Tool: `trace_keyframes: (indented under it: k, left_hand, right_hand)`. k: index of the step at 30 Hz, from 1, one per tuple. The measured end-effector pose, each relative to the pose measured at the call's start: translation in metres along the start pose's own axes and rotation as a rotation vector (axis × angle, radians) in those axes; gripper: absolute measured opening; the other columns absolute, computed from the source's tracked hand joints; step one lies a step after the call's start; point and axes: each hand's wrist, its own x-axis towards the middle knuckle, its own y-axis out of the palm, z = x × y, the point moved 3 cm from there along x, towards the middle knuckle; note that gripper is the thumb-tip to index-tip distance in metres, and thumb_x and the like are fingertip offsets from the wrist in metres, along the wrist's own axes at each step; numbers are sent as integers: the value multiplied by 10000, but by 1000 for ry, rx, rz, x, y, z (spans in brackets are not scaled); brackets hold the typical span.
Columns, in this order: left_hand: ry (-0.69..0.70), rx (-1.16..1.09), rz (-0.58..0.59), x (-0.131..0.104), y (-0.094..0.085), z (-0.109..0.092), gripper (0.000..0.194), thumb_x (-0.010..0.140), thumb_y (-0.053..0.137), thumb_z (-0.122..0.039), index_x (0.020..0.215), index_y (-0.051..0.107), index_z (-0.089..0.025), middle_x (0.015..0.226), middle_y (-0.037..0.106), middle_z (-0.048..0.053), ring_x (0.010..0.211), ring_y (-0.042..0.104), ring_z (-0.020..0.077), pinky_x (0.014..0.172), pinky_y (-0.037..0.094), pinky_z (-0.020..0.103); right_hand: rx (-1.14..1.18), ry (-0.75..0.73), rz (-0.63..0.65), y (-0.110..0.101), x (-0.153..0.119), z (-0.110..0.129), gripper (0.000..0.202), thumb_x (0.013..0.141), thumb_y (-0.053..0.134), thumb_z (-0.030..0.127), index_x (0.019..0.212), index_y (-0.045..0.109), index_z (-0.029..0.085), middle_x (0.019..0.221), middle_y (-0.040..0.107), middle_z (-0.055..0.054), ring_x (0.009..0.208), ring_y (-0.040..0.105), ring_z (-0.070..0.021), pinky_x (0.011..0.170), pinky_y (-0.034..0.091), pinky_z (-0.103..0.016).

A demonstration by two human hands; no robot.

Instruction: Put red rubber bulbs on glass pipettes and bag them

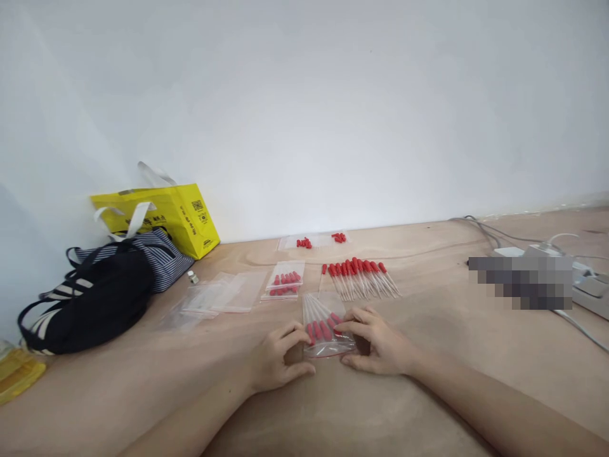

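Note:
A clear zip bag (pixel 328 349) lies in front of me, its seal edge facing me. Inside it are several droppers with red bulbs (pixel 325 329) and pale stems fanning away from me. My left hand (pixel 283 358) rests at the bag's left edge, fingers curved, thumb apart from them. On the other side, my right hand (pixel 378 343) has fingertips on the bag near the bulbs, with its thumb spread near the lower right corner. Just beyond, loose droppers (pixel 359 276) with red bulbs lie in a row. Filled bags (pixel 285 279) overlap to the left of them.
Flat clear bags (pixel 223 295) lie on the left, beside a small bottle (pixel 192 277). More red-bulbed droppers (pixel 304 243) are near the wall. A yellow bag (pixel 185 216) and a black bag (pixel 104 298) stand at left; cables (pixel 485 231) and a blurred-out object (pixel 523 282) are at right.

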Motion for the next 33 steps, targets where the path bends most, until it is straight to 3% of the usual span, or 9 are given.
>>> trace_keyframes:
  k: [2,5,9,13,15,24,33]
  left_hand:
    - [98,102,-6,-3,2,5,133,798,487,-270,846,584,-194,826,589,48,730,553,131,656,442,224]
    - [194,217,-31,-5,7,10,210,842,400,-205,792,604,-203,743,606,36,662,560,119,614,444,211]
    - [209,268,-90,-4,7,11,192,839,409,-213,806,597,-193,760,624,43,705,584,131,653,477,225]
    - [205,303,-116,-3,4,11,200,833,420,-215,961,571,-184,903,631,68,836,591,152,751,487,252]
    - [196,306,-102,-2,5,13,225,838,399,-201,974,578,-197,896,635,60,808,598,143,733,493,241]
    - [270,433,-153,-8,7,11,254,843,370,-157,865,620,-201,754,655,41,691,602,119,626,495,213]
    - [345,391,-256,-9,3,13,229,821,428,-117,955,589,-210,812,653,41,760,607,133,664,497,235]
  right_hand:
    - [-25,-14,4,-1,0,0,391,702,580,325,1072,531,207,939,564,-55,858,517,-180,741,372,-316]
    - [-107,-61,-6,-1,0,0,301,745,528,297,1028,557,200,858,578,-50,779,521,-164,714,364,-310]
    - [-264,-173,-54,0,-1,-1,206,797,419,214,893,598,182,729,571,-47,690,502,-154,706,345,-326]
    - [-364,-256,-65,3,-1,-2,250,815,354,139,762,596,175,631,552,-38,638,473,-148,687,336,-325]
    - [-371,-276,-74,4,-1,-2,268,820,343,130,723,589,178,604,542,-32,613,458,-142,674,337,-319]
    - [-398,-301,-168,1,0,2,263,846,358,170,749,602,190,586,538,-18,599,457,-135,677,356,-323]
    - [-507,-413,-219,5,-2,2,303,812,348,66,638,569,179,568,516,-6,554,402,-116,661,364,-301]
